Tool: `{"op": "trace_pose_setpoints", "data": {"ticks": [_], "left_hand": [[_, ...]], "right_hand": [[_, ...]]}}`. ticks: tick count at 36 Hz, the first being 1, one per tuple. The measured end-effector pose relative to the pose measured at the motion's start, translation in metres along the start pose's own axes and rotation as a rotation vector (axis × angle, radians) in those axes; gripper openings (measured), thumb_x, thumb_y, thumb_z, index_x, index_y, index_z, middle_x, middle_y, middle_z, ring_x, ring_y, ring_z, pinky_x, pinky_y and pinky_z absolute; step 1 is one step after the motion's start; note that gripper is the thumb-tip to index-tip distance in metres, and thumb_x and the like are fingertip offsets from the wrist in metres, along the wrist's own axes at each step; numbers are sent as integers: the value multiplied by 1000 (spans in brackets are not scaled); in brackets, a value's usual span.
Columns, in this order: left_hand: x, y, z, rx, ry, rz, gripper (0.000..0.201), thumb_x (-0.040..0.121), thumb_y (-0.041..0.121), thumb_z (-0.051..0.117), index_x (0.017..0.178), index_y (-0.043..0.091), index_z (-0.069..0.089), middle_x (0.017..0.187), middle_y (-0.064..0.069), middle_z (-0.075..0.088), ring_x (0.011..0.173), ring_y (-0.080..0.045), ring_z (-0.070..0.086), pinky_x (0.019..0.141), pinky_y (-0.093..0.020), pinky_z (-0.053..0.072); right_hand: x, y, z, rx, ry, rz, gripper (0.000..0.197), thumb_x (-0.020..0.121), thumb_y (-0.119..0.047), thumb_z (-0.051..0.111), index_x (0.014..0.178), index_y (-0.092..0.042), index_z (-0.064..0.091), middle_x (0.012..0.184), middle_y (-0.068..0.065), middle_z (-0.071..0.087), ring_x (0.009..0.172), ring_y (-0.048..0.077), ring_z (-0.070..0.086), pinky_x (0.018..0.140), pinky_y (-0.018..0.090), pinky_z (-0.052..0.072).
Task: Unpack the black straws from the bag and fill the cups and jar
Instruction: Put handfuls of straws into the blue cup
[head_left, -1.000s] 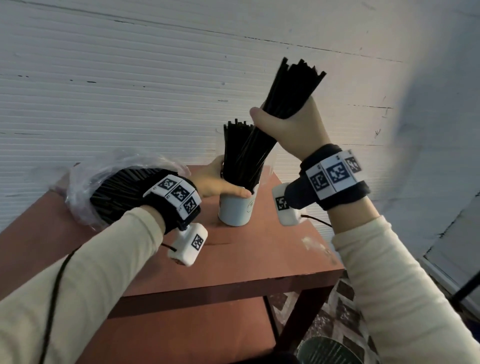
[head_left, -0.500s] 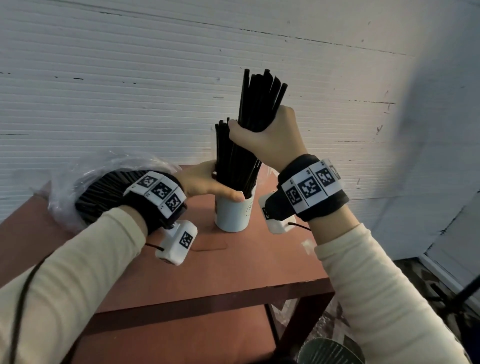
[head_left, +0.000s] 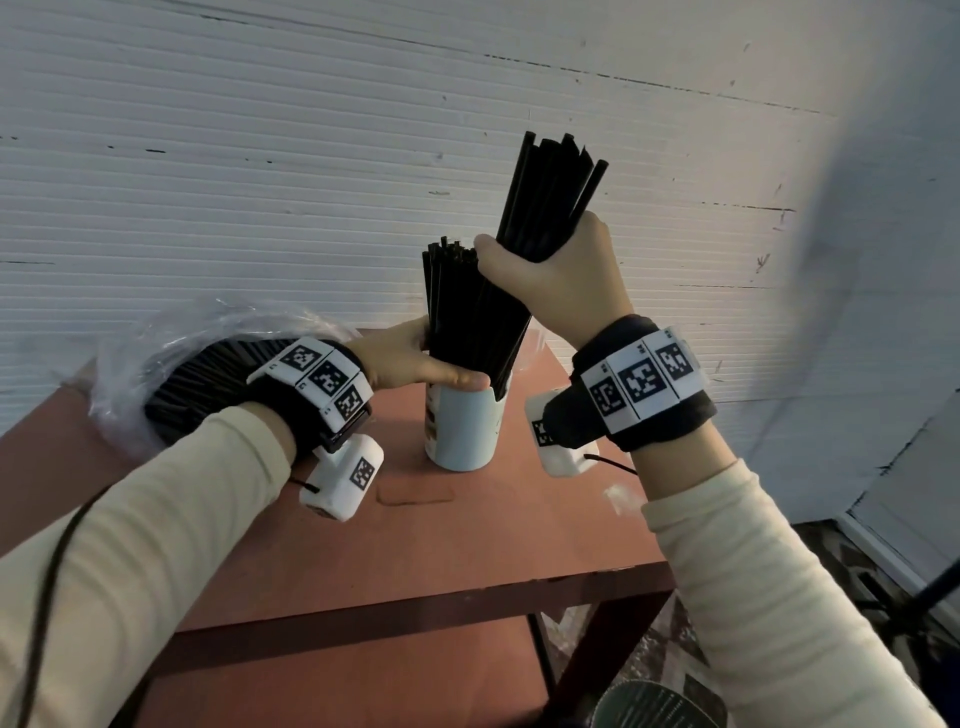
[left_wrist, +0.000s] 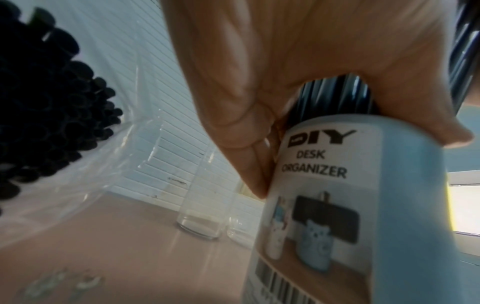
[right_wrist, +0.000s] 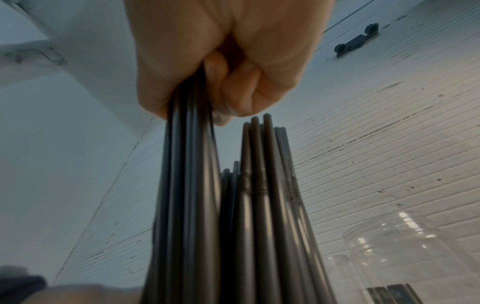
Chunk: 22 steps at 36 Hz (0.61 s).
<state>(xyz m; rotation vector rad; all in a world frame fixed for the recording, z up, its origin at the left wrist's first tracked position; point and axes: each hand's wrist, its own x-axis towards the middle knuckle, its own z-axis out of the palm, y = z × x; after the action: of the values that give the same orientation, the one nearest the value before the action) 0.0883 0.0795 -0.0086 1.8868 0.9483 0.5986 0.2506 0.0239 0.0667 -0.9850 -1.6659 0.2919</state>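
Observation:
A light blue cup (head_left: 462, 431) labelled "DIY Desk Organizer" (left_wrist: 337, 205) stands on the red-brown table (head_left: 467, 545), with several black straws (head_left: 452, 301) upright in it. My left hand (head_left: 415, 358) grips the cup at its rim, thumb in front and fingers round the straws. My right hand (head_left: 550, 280) grips a bundle of black straws (head_left: 545, 202) at mid-length. The bundle leans to the right, and its lower ends reach into the cup. The clear plastic bag (head_left: 171, 374) with more straws (left_wrist: 39, 102) lies behind my left wrist.
A clear glass (left_wrist: 205, 205) stands on the table behind the cup, near the white wall. A clear jar (right_wrist: 402, 257) with a few straws at its bottom shows in the right wrist view. The table's right edge (head_left: 597, 415) is close to the cup.
My right hand has carried its bundle left and slightly down toward the cup, first upright, now leaning right again. My left hand has stayed on the cup's rim.

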Motion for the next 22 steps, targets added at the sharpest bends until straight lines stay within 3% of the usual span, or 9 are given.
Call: {"op": "trace_pose_setpoints", "data": {"ticks": [4, 8, 13, 18, 20, 22], "left_hand": [[1, -3, -1, -15, -11, 9, 86, 49, 54, 88, 126, 30, 57, 125, 8, 65, 124, -9, 56, 112, -40, 39], [-1, -5, -4, 2, -6, 3, 122, 41, 72, 84, 145, 26, 39, 139, 8, 54, 132, -8, 46, 115, -42, 34], [-5, -3, -5, 34, -21, -5, 128, 42, 77, 81, 148, 24, 33, 145, 7, 47, 136, -9, 41, 117, -43, 31], [-4, -7, -5, 62, -19, -48, 130, 42, 73, 85, 150, 28, 29, 146, 9, 47, 136, -9, 42, 116, -42, 34], [-4, -9, -5, 72, 11, -64, 134, 38, 73, 85, 150, 27, 28, 144, 9, 48, 134, -9, 43, 115, -41, 35], [-4, -8, -2, 64, 25, -49, 132, 40, 68, 87, 149, 24, 29, 141, 8, 51, 132, -10, 46, 113, -39, 38]], "right_hand": [[-1, 1, 2, -13, 4, -3, 41, 77, -17, 69, 56, -6, 36, 52, 6, 34, 49, 16, 35, 47, 28, 31], [-1, 0, 1, -14, -4, -2, 39, 78, -16, 69, 56, -6, 38, 53, 8, 35, 48, 18, 36, 47, 29, 31], [-3, 4, 2, -10, -7, -3, 42, 79, -17, 69, 54, -9, 35, 51, 4, 36, 47, 16, 37, 46, 28, 32], [-8, 15, 9, -53, 3, 28, 48, 78, -27, 68, 52, -20, 29, 48, -5, 35, 47, 14, 38, 47, 31, 33], [-6, 20, 11, -95, 13, 25, 46, 77, -33, 67, 52, -20, 31, 49, -5, 38, 50, 17, 43, 51, 32, 38], [-4, 24, 14, -177, 28, 4, 39, 74, -42, 65, 55, -24, 36, 54, -7, 46, 64, 21, 54, 66, 40, 48]]}}
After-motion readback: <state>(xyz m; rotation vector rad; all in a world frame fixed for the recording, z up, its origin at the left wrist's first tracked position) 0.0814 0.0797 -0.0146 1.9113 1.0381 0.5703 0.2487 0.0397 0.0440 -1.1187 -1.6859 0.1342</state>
